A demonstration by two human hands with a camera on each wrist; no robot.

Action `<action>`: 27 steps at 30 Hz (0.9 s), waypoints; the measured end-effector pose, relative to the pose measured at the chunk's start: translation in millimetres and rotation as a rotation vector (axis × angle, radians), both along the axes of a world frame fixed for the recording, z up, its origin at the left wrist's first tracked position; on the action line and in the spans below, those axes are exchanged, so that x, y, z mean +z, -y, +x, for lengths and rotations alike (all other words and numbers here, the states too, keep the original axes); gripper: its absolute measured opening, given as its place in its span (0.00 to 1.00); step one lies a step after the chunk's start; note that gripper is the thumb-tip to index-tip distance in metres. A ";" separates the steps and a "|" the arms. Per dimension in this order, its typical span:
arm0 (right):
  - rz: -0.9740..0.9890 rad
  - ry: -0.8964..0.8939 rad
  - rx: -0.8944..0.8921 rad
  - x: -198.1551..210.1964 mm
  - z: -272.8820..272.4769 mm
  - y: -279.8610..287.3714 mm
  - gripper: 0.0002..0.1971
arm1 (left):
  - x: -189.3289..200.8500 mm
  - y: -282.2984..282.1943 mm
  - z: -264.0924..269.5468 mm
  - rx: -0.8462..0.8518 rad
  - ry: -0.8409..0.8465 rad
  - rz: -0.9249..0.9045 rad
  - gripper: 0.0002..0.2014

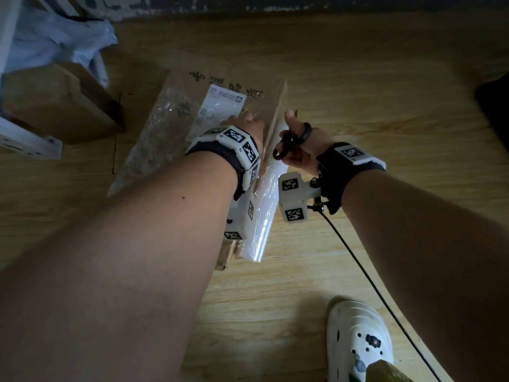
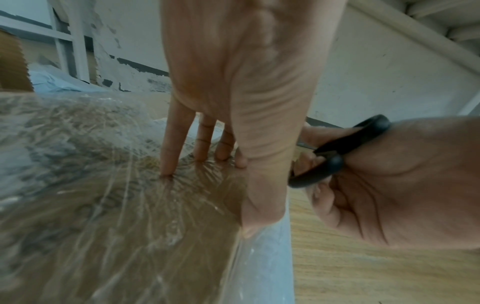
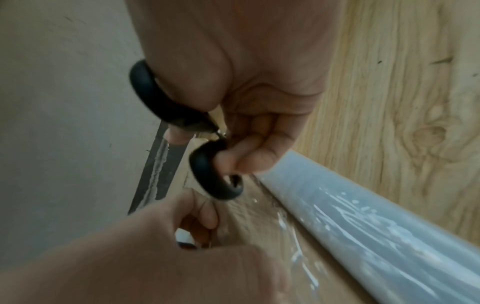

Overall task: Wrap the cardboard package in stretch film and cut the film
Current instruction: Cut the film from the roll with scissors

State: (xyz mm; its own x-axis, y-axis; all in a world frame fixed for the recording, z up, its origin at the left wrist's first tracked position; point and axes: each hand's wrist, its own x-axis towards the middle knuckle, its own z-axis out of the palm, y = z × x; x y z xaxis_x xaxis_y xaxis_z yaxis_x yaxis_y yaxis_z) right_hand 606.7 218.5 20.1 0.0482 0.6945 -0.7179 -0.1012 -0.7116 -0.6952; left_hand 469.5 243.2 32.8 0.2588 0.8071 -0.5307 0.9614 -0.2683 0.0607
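Wood-grain floor (image 1: 358, 86): film-covered cardboard package (image 1: 176, 117) lying flat, long axis running away from the person. Stretch film roll (image 1: 264, 216) touching its right edge, seemingly parallel. Left hand (image 2: 233, 86), fingers straight, presses the package. Right hand (image 3: 233, 61) grips scissors (image 3: 161, 164), blades pointing away.

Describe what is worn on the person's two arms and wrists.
Both forearms are bare, no sleeves. Each wrist has a dark strap carrying white blocky housings printed with black-and-white square markers: left wrist unit, right wrist unit. A thin black cable trails from the right unit's underside block.
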 end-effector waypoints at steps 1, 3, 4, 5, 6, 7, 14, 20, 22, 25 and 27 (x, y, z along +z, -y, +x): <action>0.017 0.035 -0.009 -4.0 -1.3 -0.1 0.20 | 1.1 0.5 0.7 0.005 0.001 -0.004 0.26; 0.032 0.088 -0.011 -11.6 -3.3 -0.9 0.20 | 1.9 1.6 1.7 0.006 -0.002 -0.008 0.28; 0.035 0.112 -0.007 -14.3 -3.2 -1.5 0.20 | 1.9 2.0 2.2 0.007 -0.004 -0.008 0.29; 0.039 0.134 -0.009 -16.7 -2.7 -2.2 0.21 | 1.6 1.5 2.2 0.014 -0.011 -0.013 0.29; 0.045 0.155 -0.017 -18.1 -2.2 -2.9 0.21 | 1.8 1.0 2.4 0.019 -0.016 -0.016 0.28; 0.050 0.174 -0.024 -19.9 -2.0 -3.7 0.21 | 2.1 0.5 2.6 0.016 -0.019 -0.016 0.28; -0.011 0.281 -0.031 -19.1 -6.4 -8.2 0.22 | 0.9 3.9 1.0 0.014 -0.007 0.001 0.27; -0.073 0.354 -0.094 -26.7 17.0 2.1 0.13 | 0.6 4.0 3.4 0.023 -0.023 -0.019 0.29; -0.137 0.360 -0.169 -21.9 32.4 6.9 0.18 | -0.7 2.7 2.3 0.010 -0.017 -0.015 0.29; -0.193 0.364 -0.227 -14.8 46.6 10.7 0.21 | -0.8 2.7 1.2 0.000 -0.041 -0.011 0.31; -0.202 0.351 -0.206 -13.1 44.9 16.0 0.19 | 2.3 4.4 2.5 -0.002 -0.055 0.011 0.30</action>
